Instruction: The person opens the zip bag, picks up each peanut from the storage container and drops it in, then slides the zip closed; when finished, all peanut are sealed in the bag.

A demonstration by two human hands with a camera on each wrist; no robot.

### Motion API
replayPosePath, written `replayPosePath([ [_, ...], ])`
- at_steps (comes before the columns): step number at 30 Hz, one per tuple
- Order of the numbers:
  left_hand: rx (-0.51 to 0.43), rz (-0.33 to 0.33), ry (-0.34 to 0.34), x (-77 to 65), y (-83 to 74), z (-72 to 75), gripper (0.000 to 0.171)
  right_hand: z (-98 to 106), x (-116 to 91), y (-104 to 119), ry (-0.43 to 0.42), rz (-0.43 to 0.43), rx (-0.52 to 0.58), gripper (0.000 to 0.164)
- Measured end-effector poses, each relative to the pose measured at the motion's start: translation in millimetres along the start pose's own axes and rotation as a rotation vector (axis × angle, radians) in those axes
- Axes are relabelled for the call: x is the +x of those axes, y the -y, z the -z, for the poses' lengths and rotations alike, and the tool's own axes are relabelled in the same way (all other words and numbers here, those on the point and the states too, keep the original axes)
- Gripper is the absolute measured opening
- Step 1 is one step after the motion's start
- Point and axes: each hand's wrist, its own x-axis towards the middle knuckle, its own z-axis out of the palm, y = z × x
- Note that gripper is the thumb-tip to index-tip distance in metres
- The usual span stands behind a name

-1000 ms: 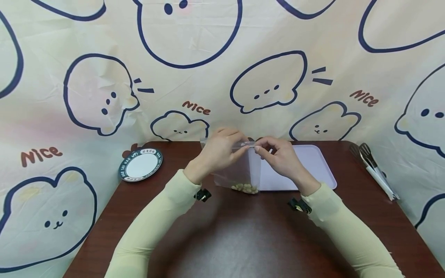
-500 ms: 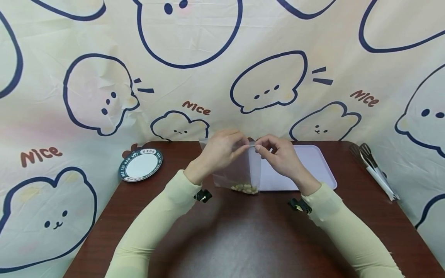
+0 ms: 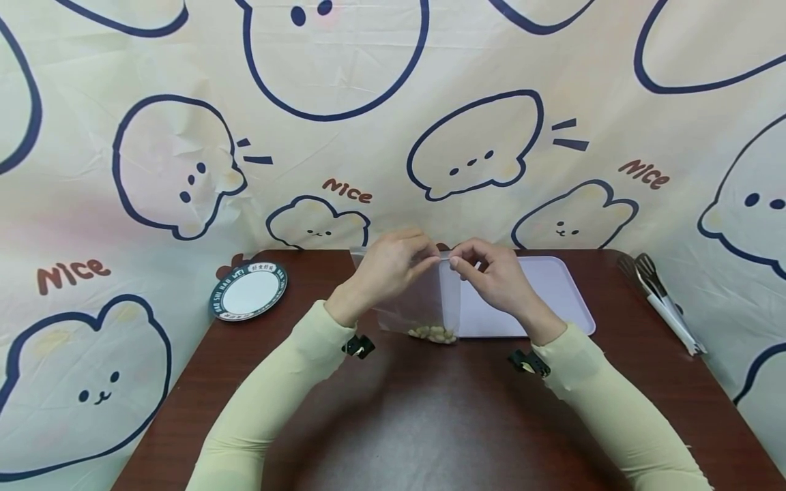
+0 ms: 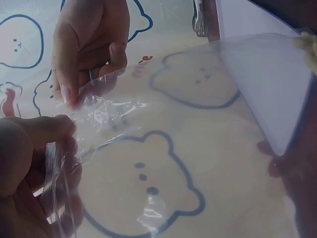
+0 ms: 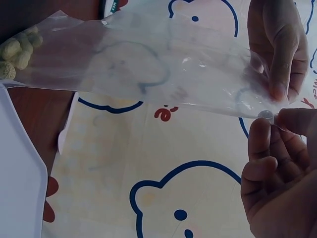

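Observation:
A clear zip bag point(image 3: 414, 303) hangs upright between both hands, with several peanuts in the shell point(image 3: 432, 333) gathered in its bottom corner. My left hand point(image 3: 393, 262) grips the bag's top edge, its thumb and fingers pinching the zip strip in the left wrist view. At the top corner, the thumb and forefinger of my right hand point(image 3: 496, 276) pinch the end of the strip, seen close up in the right wrist view. The two sets of fingertips are almost together. In the head view my left hand hides part of the bag's mouth.
Behind the bag and to its right lies a pale lilac tray point(image 3: 497, 320). A round plate with a green lettered rim point(image 3: 248, 291) is at the table's left edge. Several white-handled kitchen utensils point(image 3: 666, 307) lie along the right edge. A printed cloth point(image 3: 393, 157) rises behind the table.
Both hands keep their hold and have barely moved. The bag's top edge has tilted slightly, so less of the strip shows between the fingers than a second ago.

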Motion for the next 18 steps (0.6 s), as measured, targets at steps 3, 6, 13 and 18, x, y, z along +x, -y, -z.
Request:
replayPosePath([
  [3,-0.01,0.014,0.007,-0.6,-0.3,0.2,0.014,0.0,0.0,-0.2,-0.004,0.008,-0.019,0.012],
  [6,-0.02,0.041,0.022,-0.4,-0.1,0.8,0.015,0.8,0.4,0.1,-0.01,0.014,-0.035,0.012],
  [13,-0.025,0.039,0.012,-1.3,-1.0,1.2,0.014,0.0,0.1,2.4,-0.012,-0.01,-0.021,0.013],
  [18,-0.004,0.026,0.004,-1.5,0.2,1.1,0.013,-0.1,0.3,2.8,-0.024,0.013,-0.03,0.012],
])
